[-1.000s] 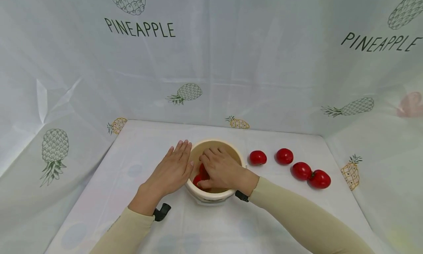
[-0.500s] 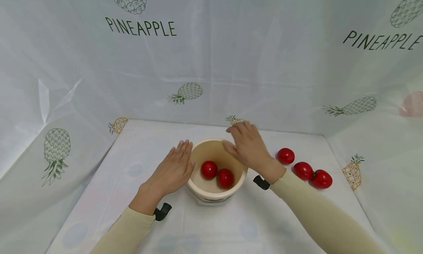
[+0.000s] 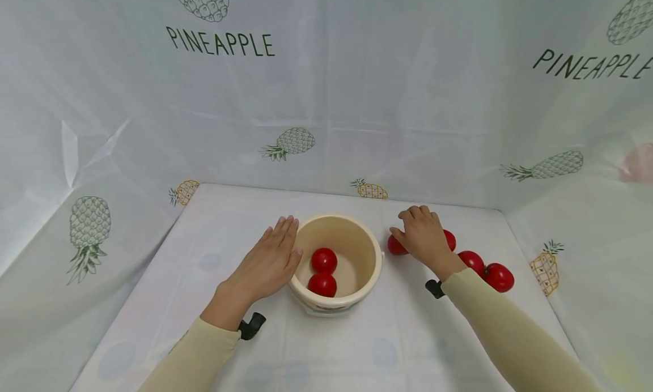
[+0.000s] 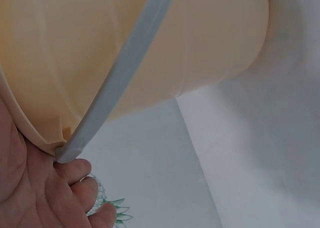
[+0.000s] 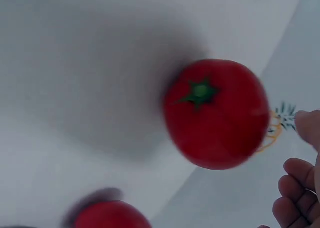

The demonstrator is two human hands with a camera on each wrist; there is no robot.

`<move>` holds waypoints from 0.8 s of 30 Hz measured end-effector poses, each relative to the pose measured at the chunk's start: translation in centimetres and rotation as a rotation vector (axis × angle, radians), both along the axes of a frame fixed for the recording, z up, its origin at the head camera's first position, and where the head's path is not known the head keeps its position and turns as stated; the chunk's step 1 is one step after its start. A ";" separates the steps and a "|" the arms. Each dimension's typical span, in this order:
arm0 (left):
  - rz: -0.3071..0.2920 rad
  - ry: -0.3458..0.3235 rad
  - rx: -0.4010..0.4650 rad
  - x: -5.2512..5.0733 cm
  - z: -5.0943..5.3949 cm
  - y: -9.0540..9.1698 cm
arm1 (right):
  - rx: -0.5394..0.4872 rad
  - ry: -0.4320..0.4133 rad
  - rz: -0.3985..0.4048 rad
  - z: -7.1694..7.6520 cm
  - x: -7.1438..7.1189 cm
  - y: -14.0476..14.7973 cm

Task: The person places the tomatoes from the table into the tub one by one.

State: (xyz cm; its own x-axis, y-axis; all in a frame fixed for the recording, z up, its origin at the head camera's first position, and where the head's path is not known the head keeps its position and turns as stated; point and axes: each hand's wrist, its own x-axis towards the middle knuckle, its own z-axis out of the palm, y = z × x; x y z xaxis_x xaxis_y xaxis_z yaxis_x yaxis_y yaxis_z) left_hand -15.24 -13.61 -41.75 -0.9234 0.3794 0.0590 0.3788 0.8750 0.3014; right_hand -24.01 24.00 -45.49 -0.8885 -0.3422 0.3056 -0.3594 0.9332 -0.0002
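Note:
My left hand (image 3: 267, 261) lies with straight fingers against the left rim of a cream bucket (image 3: 376, 267). In the left wrist view its palm touches the rim beside the end of the grey handle (image 4: 117, 78). Two red tomatoes (image 3: 323, 261) rest touching each other on the bucket's floor. To the right of the bucket, my right hand (image 3: 424, 236) hovers over the table, fingers loosely bent and holding nothing. Its thumb is near a tomato (image 3: 395, 245) that the hand partly hides; the right wrist view shows a tomato (image 5: 220, 123) with a green stem, apart from the fingers.
Beyond the right hand is another partly covered tomato (image 3: 450, 240). Two more tomatoes (image 3: 499, 277) sit side by side farther right, near the forearm. A white cloth (image 3: 214, 222) covers the table, and a pineapple-print sheet (image 3: 408, 97) hangs behind it.
My right hand has come out of the bucket, leaving a tomato inside, and moved right to the tomatoes on the table. One tomato in the bucket has rolled left. The left hand stays put.

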 end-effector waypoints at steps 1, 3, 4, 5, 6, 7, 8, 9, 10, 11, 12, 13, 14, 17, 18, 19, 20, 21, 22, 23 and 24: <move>0.001 -0.002 -0.001 0.0 0.0 0.0 | 0.005 -0.003 -0.002 -0.5 0.1 0.2; 0.004 -0.006 -0.003 0.1 0.0 0.0 | 0.003 -0.025 -0.009 -1.2 0.4 0.6; 0.004 -0.007 -0.003 0.1 0.0 0.0 | -0.002 -0.040 -0.015 -1.4 0.6 0.7; 0.004 -0.008 -0.003 0.1 0.0 0.0 | -0.013 -0.057 -0.020 -1.5 0.8 0.8; 0.004 -0.008 -0.003 0.1 0.0 0.0 | -0.023 -0.071 -0.025 -1.6 1.0 0.9; 0.004 -0.007 -0.002 0.2 0.0 0.0 | -0.032 -0.080 -0.025 -1.6 1.2 1.0; 0.004 -0.006 0.000 0.2 0.0 0.0 | -0.037 -0.093 -0.026 -1.6 1.5 1.1; 0.004 -0.004 0.001 0.2 0.0 0.0 | -0.041 -0.099 -0.022 -1.6 1.8 1.2; 0.003 -0.003 0.001 0.2 0.0 0.0 | -0.040 -0.099 -0.016 -1.6 2.1 1.3; 0.002 -0.001 0.001 0.2 0.0 0.0 | -0.033 -0.098 -0.009 -1.5 2.4 1.5; 0.002 0.001 -0.001 0.2 0.0 0.0 | -0.023 -0.098 -0.002 -1.6 2.6 1.6; 0.001 0.002 -0.002 0.2 0.0 0.0 | -0.012 -0.103 0.003 -1.6 2.9 1.8; 0.000 0.003 -0.003 0.2 0.0 -0.1 | 0.003 -0.112 0.005 -1.7 3.2 1.9; -0.001 0.003 -0.003 0.2 0.0 -0.1 | 0.044 -0.154 -0.001 -2.2 3.8 2.4; -0.002 0.000 -0.002 0.2 0.0 -0.1 | 0.052 -0.169 -0.006 -2.4 4.0 2.6; -0.002 -0.002 0.002 0.2 0.0 -0.1 | 0.061 -0.179 -0.008 -2.6 4.2 2.8; -0.003 -0.004 0.006 0.2 0.0 -0.1 | 0.066 -0.184 -0.012 -2.8 4.4 2.9; -0.003 -0.005 0.008 0.1 0.0 -0.1 | 0.070 -0.186 -0.019 -3.0 4.5 3.1; -0.003 -0.006 0.010 0.1 0.0 -0.1 | 0.069 -0.184 -0.023 -3.2 4.6 3.1; -0.003 -0.006 0.011 0.1 0.0 -0.1 | 0.067 -0.180 -0.028 -3.4 4.7 3.2; -0.002 -0.006 0.011 0.1 0.0 -0.1 | 0.063 -0.176 -0.032 -3.6 4.8 3.3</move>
